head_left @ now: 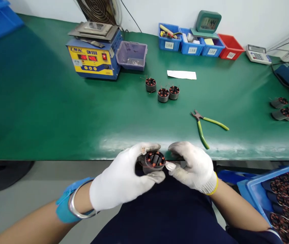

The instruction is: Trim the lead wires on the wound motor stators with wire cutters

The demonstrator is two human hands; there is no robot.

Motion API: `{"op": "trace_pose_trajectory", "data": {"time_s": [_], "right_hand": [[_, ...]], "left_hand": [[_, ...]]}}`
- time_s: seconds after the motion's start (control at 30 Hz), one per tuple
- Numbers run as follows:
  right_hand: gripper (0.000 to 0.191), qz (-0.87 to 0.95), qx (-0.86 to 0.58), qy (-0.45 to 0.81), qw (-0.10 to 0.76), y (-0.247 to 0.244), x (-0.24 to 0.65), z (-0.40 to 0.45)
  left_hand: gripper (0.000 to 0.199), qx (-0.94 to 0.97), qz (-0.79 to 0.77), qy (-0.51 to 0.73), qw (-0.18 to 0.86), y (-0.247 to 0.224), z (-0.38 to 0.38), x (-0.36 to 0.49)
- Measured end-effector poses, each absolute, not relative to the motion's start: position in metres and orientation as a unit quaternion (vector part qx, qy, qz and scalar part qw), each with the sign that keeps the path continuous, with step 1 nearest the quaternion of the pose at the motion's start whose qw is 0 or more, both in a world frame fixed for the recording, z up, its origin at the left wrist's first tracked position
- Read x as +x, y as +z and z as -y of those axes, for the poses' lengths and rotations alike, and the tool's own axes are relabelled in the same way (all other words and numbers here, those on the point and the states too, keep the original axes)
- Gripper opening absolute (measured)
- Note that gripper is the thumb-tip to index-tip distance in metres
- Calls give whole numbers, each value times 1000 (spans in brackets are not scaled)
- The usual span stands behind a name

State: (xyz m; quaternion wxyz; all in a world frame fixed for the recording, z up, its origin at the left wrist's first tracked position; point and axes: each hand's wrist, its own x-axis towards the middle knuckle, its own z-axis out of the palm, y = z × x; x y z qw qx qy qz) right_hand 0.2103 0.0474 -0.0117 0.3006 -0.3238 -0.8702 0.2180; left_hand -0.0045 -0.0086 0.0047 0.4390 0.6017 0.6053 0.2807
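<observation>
A motor stator [154,161], a dark ring with copper windings inside, is tilted toward me at the table's front edge. My left hand [126,176], in a white glove, wraps round its left side, thumb below and fingers above. Close to the stator's right side is my gloved right hand [192,166], fingers curled and thumb tip near the rim. What lies between its fingertips, perhaps a thin wire, is too small to make out. Green-handled cutting pliers [198,117] lie spread on the table beyond my right hand.
Three more stators [163,95] stand mid-table, with several others [282,113] at the right. Behind them are a soldering station [91,61], a purple tray [131,56], a paper strip [181,74], and small bins [169,44]. A blue crate [253,189] of stators is at lower right.
</observation>
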Motion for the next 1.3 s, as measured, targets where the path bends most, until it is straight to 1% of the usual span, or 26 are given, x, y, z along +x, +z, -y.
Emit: {"op": "trace_pose_trajectory", "data": {"time_s": [0.07,0.13,0.17,0.23,0.33,0.43,0.53,0.6,0.67,0.73,0.83,0.87,0.93,1.03,1.07,1.1,1.2,1.3], "right_hand": [[30,911,-258,112,302,-9,210,-52],[26,934,-223,35,275,-5,209,-55],[26,943,-210,5,259,-3,209,-56],[25,954,-176,-40,239,2,209,-56],[21,957,-137,-80,241,7,211,-56],[19,963,-131,-75,222,9,213,-59],[21,968,-133,-45,207,7,213,-61],[23,966,-144,-6,215,4,213,-61],[23,958,-164,42,230,2,211,-61],[24,952,-174,62,243,2,209,-61],[24,957,-174,16,231,3,207,-61],[24,959,-169,-7,227,4,207,-61],[26,961,-144,-34,234,5,207,-64],[42,956,-114,-5,271,7,205,-69],[46,955,-116,7,271,7,203,-71],[47,956,-124,13,265,6,201,-72],[32,965,-160,10,210,4,194,-72],[23,960,-216,30,175,2,187,-67]], "left_hand": [[56,527,-566,296,561,6,6,-5],[45,460,-502,309,664,3,3,-6],[45,426,-471,315,705,2,1,-6],[49,362,-417,330,765,-3,1,-5],[49,297,-370,345,810,-7,3,-3],[42,288,-379,361,802,-7,5,0],[42,310,-409,387,766,-6,3,3],[43,319,-437,404,737,-6,2,5],[50,319,-463,427,709,-7,1,6],[61,321,-471,443,692,-7,1,7],[72,326,-466,426,704,-7,2,8],[73,314,-466,419,714,-8,1,8],[67,271,-470,423,726,-10,0,8],[61,242,-490,439,713,-14,-1,8],[58,251,-496,438,706,-16,-2,8],[55,268,-497,434,702,-17,-2,7],[47,317,-495,429,686,-17,-3,5],[47,356,-520,415,656,-12,-6,2]]}}
